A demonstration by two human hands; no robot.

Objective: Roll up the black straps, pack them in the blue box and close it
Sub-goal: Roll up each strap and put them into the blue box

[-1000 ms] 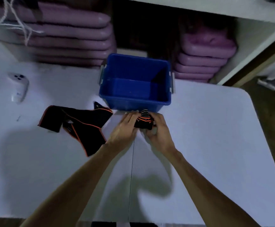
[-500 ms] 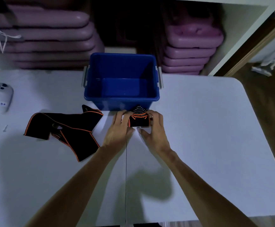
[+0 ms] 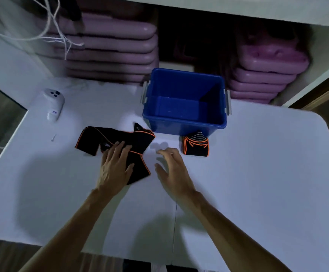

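Left hand lies flat, fingers spread, on the loose strap; right hand hovers open, holding nothing. Flatten that strap, then roll tightly (roll waits near the box).

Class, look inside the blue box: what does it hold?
The blue box shows only its bare blue floor; no strap inside. The right inner corner lies in shadow. The rolled strap sits outside, in front.
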